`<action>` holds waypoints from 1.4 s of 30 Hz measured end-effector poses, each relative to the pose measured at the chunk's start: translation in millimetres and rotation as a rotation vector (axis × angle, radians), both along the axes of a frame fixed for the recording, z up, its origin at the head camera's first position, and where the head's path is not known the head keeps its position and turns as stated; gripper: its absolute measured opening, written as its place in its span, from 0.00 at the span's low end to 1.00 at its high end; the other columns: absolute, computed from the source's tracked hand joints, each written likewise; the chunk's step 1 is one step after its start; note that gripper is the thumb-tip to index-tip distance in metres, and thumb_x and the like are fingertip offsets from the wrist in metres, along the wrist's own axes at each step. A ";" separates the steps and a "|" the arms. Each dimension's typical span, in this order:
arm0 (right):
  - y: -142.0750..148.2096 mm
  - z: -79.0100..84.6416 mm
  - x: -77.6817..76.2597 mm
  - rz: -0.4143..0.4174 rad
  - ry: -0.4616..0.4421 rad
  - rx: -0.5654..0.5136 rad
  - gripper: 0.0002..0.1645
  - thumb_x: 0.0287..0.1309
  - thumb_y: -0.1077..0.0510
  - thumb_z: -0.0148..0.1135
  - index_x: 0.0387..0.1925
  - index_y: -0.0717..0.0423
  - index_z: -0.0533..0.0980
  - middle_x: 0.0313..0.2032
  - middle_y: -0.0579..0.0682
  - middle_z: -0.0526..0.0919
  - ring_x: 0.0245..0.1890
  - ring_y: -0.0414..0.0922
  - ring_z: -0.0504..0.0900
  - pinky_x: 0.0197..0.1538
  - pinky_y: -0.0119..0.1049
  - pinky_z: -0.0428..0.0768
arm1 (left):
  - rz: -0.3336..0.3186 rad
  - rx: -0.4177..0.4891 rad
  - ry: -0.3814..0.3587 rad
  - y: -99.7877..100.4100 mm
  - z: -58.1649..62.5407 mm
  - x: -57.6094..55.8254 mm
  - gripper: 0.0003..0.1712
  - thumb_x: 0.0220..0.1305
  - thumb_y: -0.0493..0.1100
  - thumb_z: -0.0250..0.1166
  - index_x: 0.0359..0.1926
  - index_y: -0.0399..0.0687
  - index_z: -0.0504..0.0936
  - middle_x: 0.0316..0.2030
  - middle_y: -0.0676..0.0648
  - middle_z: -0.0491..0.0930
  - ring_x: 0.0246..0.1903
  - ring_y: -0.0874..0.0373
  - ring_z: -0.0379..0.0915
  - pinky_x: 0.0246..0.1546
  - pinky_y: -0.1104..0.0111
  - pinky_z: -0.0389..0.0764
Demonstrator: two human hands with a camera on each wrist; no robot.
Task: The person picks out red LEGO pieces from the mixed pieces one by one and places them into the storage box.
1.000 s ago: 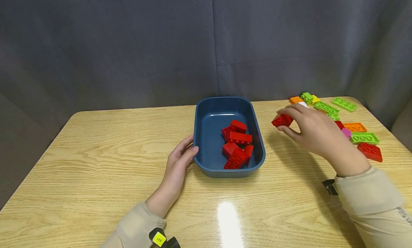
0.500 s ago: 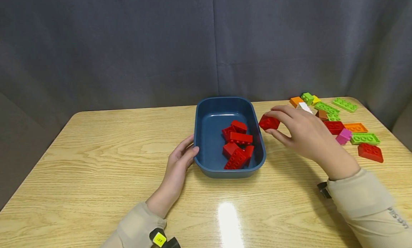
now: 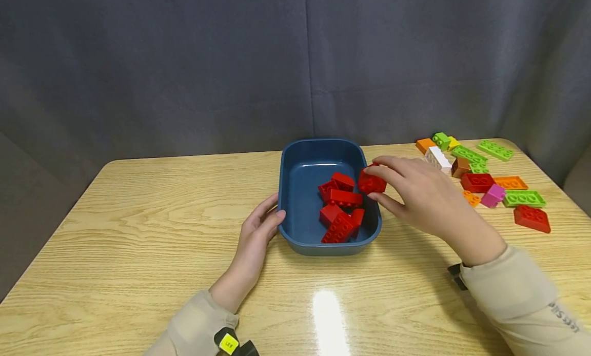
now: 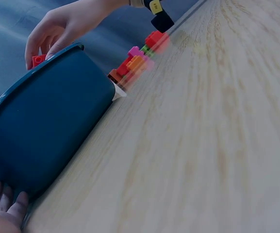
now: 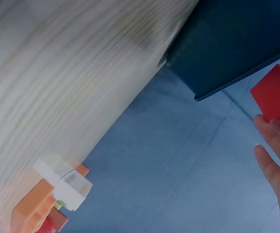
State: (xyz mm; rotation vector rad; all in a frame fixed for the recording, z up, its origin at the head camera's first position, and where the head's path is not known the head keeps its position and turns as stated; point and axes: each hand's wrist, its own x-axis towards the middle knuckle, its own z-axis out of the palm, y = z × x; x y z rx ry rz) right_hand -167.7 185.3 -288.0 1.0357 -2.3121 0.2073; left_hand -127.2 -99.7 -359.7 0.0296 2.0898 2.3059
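Observation:
In the head view a dark blue plastic bin stands on the table with several red toy bricks lying in its right half. My left hand holds the bin's left wall, thumb on the rim and fingers along the outside. A red brick is pinched between the thumb and fingers of my right hand, over the bin's right rim. The right wrist view shows this red brick above the bin's edge. From the left wrist, the bin's wall hides the bricks inside.
Loose bricks lie at the right of the wooden table: a white one, a dark red one, a magenta one, a red one, and several green and orange pieces. A grey curtain hangs behind the table.
My right hand has moved left with the red brick, from beside the bin to over its right rim, uncovering bricks on the table. The left hand and bin have stayed in place.

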 end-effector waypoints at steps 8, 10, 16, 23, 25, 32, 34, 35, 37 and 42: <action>-10.1 -3.2 4.4 0.019 -0.028 0.034 0.29 0.42 0.50 0.71 0.49 0.56 0.78 0.48 0.59 0.83 0.44 0.52 0.81 0.45 0.51 0.83 | -0.005 0.002 0.004 -0.5 -0.7 -0.3 0.27 0.65 0.45 0.55 0.65 0.50 0.67 0.64 0.41 0.69 0.61 0.53 0.66 0.65 0.54 0.66; -12.4 -4.9 4.8 0.022 -0.029 0.044 0.29 0.42 0.50 0.71 0.49 0.56 0.78 0.48 0.59 0.83 0.45 0.52 0.81 0.45 0.51 0.83 | -0.006 0.001 0.004 -0.7 -0.8 -0.1 0.27 0.65 0.45 0.55 0.65 0.50 0.67 0.64 0.41 0.69 0.61 0.53 0.66 0.65 0.54 0.66; -17.0 -9.3 5.8 0.057 -0.011 0.049 0.29 0.43 0.50 0.71 0.49 0.57 0.78 0.48 0.59 0.83 0.44 0.52 0.81 0.45 0.50 0.83 | -0.009 -0.006 0.004 -0.8 -1.0 0.0 0.27 0.65 0.46 0.55 0.65 0.51 0.67 0.64 0.42 0.69 0.61 0.54 0.66 0.65 0.54 0.66; -19.1 -11.7 6.1 0.062 -0.013 0.064 0.29 0.43 0.51 0.71 0.49 0.57 0.78 0.49 0.59 0.83 0.44 0.51 0.81 0.45 0.49 0.83 | -0.007 -0.010 -0.004 -1.0 -1.2 -0.5 0.27 0.65 0.45 0.55 0.65 0.50 0.67 0.64 0.43 0.70 0.61 0.54 0.67 0.65 0.54 0.66; -19.6 -12.1 6.7 0.055 -0.027 0.075 0.29 0.44 0.50 0.70 0.50 0.57 0.78 0.49 0.59 0.83 0.44 0.51 0.81 0.45 0.49 0.83 | -0.006 -0.012 -0.003 -1.0 -1.3 -0.5 0.27 0.65 0.45 0.55 0.65 0.50 0.67 0.64 0.42 0.70 0.61 0.54 0.67 0.65 0.54 0.66; -20.8 -13.6 7.8 0.046 -0.045 0.089 0.29 0.45 0.49 0.70 0.50 0.57 0.78 0.49 0.59 0.83 0.45 0.51 0.81 0.46 0.49 0.83 | -0.007 -0.014 0.003 -1.1 -1.1 0.2 0.28 0.65 0.46 0.55 0.65 0.49 0.67 0.64 0.42 0.70 0.61 0.53 0.66 0.65 0.54 0.66; -21.0 -13.9 8.0 0.049 -0.044 0.085 0.29 0.45 0.49 0.70 0.50 0.57 0.78 0.49 0.59 0.83 0.45 0.51 0.81 0.45 0.49 0.83 | -0.008 -0.016 0.003 -1.2 -1.2 0.2 0.28 0.65 0.46 0.55 0.65 0.49 0.66 0.64 0.42 0.70 0.61 0.53 0.66 0.65 0.54 0.66; -21.1 -14.0 8.2 0.047 -0.047 0.085 0.29 0.45 0.49 0.70 0.50 0.57 0.78 0.49 0.59 0.83 0.45 0.51 0.81 0.45 0.49 0.83 | -0.008 -0.014 0.003 -1.0 -1.1 0.3 0.28 0.65 0.46 0.55 0.65 0.49 0.66 0.64 0.42 0.70 0.61 0.54 0.66 0.65 0.54 0.66; -21.4 -14.2 8.5 0.045 -0.049 0.086 0.29 0.46 0.49 0.69 0.50 0.57 0.78 0.49 0.59 0.83 0.45 0.51 0.81 0.45 0.49 0.83 | -0.008 -0.013 0.003 -0.9 -1.1 0.3 0.27 0.65 0.46 0.55 0.65 0.50 0.66 0.64 0.42 0.70 0.61 0.54 0.66 0.65 0.54 0.66; -22.4 -14.1 9.2 0.032 -0.063 0.102 0.29 0.47 0.48 0.68 0.51 0.56 0.78 0.49 0.58 0.83 0.45 0.51 0.81 0.46 0.48 0.83 | -0.003 -0.010 0.000 -0.9 -0.6 0.5 0.28 0.65 0.46 0.55 0.65 0.49 0.67 0.64 0.42 0.70 0.61 0.54 0.67 0.65 0.54 0.66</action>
